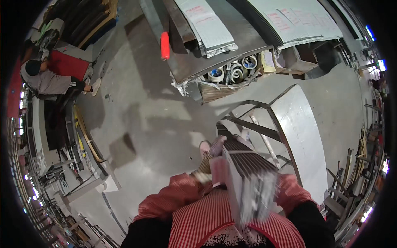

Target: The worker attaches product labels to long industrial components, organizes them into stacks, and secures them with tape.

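Observation:
Against my body I carry a thick stack of long grey metal strips (246, 162), tilted, its near end blurred by motion. A light band crosses its upper side. My left hand (217, 146), in a greyish glove, is closed around the left edge toward the far end. My right forearm in its red sleeve (291, 191) reaches behind the stack's right side; the right hand and its fingers are hidden there. Beyond the stack's right side stands a metal-framed stand with a curved white panel (304, 136).
Ahead is a workbench (194, 68) with stacked white sheets (205, 25) and a red-handled object (165, 45). A box of tape rolls (231, 76) sits below its edge. Another person (49, 78) is at the far left. Machinery and a frame (87, 165) line the left; scrap bars (345, 182) lie right.

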`<state>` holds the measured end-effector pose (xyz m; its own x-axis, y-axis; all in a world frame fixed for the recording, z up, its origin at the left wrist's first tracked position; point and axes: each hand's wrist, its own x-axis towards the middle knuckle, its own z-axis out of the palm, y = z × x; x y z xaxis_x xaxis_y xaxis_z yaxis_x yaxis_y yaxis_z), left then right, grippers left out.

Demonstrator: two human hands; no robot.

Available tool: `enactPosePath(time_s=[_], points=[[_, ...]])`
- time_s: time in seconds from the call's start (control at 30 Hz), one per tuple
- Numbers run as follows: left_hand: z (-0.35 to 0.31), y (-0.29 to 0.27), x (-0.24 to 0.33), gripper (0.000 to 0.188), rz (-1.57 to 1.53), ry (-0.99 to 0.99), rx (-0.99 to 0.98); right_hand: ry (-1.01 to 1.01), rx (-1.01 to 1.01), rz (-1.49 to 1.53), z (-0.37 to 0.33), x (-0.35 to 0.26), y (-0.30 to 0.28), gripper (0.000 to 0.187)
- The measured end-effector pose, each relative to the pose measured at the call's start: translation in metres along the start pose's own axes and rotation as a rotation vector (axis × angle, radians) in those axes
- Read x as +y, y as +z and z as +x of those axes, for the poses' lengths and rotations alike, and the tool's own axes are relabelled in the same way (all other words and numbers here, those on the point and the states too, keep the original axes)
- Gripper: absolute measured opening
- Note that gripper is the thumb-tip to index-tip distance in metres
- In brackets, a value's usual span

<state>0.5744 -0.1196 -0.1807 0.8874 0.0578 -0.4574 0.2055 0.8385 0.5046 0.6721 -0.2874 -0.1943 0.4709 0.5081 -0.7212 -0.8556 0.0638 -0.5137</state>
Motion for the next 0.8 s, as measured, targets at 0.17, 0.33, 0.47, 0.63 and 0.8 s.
enactPosePath(time_s=[0.17, 0.33, 0.47, 0.63, 0.8], points=[[-0.001, -0.039, 0.024, 0.045, -0.093, -0.133, 0.044, -0.796, -0.450, -1.190, 0.059, 0.017, 0.018, 0.108], [-0.044, 0.011, 0.063, 0.047, -0.274, 0.101, 0.044, -1.029, -0.809, -1.490, 0.036, -0.012, 0.122, 0.093], [-0.061, 0.057, 0.066, 0.048, -0.333, 0.251, 0.068, -0.771, -0.845, -1.414, 0.003, -0.058, 0.167, 0.101], [-0.043, 0.124, 0.077, 0.049, -0.329, 0.350, 0.062, -1.603, -0.658, -1.301, 0.027, -0.139, 0.127, 0.076], [0.047, 0.120, 0.125, 0.064, -0.112, 0.534, 0.166, -0.968, -0.219, -1.496, 0.007, -0.248, 0.042, 0.052]])
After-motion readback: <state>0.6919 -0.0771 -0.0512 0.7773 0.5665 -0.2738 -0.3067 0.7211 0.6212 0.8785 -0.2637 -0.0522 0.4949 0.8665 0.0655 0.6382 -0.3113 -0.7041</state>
